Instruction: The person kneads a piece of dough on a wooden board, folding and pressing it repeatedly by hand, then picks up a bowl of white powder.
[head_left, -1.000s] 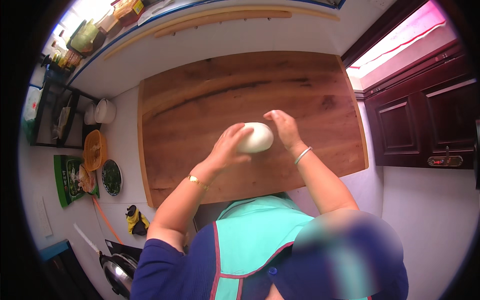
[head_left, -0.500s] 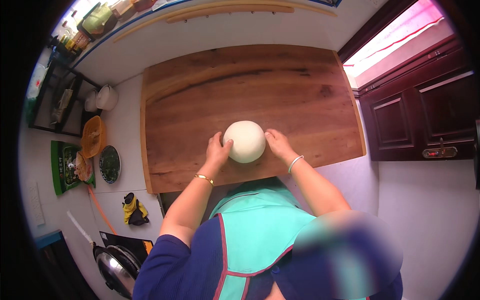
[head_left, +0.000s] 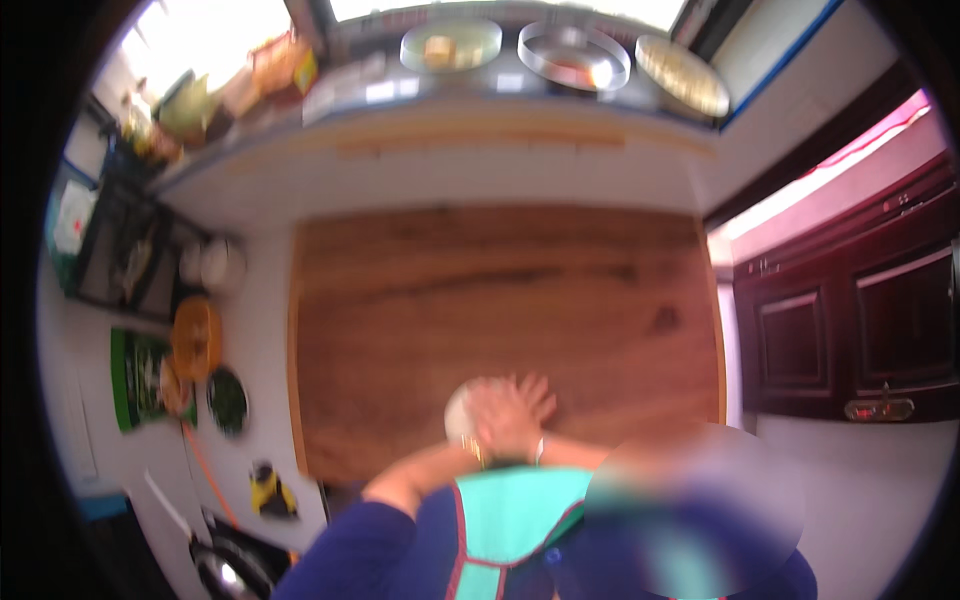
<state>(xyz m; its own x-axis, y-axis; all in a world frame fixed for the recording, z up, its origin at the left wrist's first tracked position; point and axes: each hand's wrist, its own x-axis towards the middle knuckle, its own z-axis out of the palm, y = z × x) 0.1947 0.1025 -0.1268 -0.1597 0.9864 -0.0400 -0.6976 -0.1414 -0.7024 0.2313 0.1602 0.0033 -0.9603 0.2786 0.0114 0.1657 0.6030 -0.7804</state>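
Note:
A round, pale lump of dough [head_left: 458, 415] sits near the close edge of the wooden board [head_left: 480, 320]. Both hands press on it from above, one crossing over the other, and cover most of its right side. My left hand [head_left: 486, 430], gold bracelet at the wrist, reaches in from the left. My right hand [head_left: 512, 418], with a white bangle, lies across it and seems to be on top. The fingers look stretched out and spread, some reaching past the dough on the right. Motion blur softens the hands.
Plates and bowls [head_left: 575, 55] stand on the ledge beyond the board. Leftward are an orange basket [head_left: 197, 338], a green-filled dish [head_left: 228, 402], a green bag [head_left: 140, 380], yellow-black gloves [head_left: 270, 492] and a black rack [head_left: 125, 245]. A dark red door [head_left: 850, 320] stands right.
My hands have gone from the dough's two sides to lying crossed on top of it. The view has tilted up, so the ledge with plates shows and the board sits lower.

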